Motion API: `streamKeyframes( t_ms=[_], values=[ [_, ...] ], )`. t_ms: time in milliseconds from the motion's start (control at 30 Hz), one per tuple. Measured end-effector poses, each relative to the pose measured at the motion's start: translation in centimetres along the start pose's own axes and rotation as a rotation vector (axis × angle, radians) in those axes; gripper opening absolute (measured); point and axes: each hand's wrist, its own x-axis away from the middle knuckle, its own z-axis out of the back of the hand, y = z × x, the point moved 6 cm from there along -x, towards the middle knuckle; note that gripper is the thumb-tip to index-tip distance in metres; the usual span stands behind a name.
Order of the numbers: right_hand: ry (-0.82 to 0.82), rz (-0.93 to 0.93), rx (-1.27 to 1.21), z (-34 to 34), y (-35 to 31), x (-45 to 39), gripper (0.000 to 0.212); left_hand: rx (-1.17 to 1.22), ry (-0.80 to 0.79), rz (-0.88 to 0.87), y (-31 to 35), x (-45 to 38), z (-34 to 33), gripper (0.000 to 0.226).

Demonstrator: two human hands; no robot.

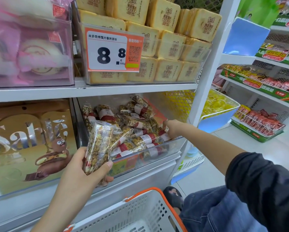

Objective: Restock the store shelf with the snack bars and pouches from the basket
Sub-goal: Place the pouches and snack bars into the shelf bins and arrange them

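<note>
We see a white store shelf whose upper board carries a clear bin of toast-slice packs beside a bin of pink-wrapped cakes; on the board below rest a clear bin of snack bars and a gold box.

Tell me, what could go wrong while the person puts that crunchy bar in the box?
The clear bin looks heaped with granola bars near its front wall, so another could slide out over the edge. The left hand pinches its granola bar at the bottom end only, so it might tip or slip. The right hand reaches into the pile and could nudge bars loose.
</note>
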Motion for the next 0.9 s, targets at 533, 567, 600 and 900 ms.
streamKeyframes(
  t_ms=[533,567,600,900],
  values=[
    [0.229,0.203,-0.537,4.3,-3.5,-8.8,0.118,-0.019,0.015,0.016,0.6,-0.5,1.0,0.029],
    [0.208,0.203,-0.504,4.2,-3.5,-9.4,0.12,-0.008,0.032,0.031,0.5,-0.6,1.0,0.031],
    [0.201,0.2,-0.463,4.2,-3.6,-9.9,0.12,-0.001,0.051,0.043,0.6,-0.7,1.1,0.031],
    [0.105,0.297,-0.413,4.2,-4.1,-6.4,0.089,-0.134,0.137,-0.018,3.6,-2.1,-0.1,0.025]
  ],
)
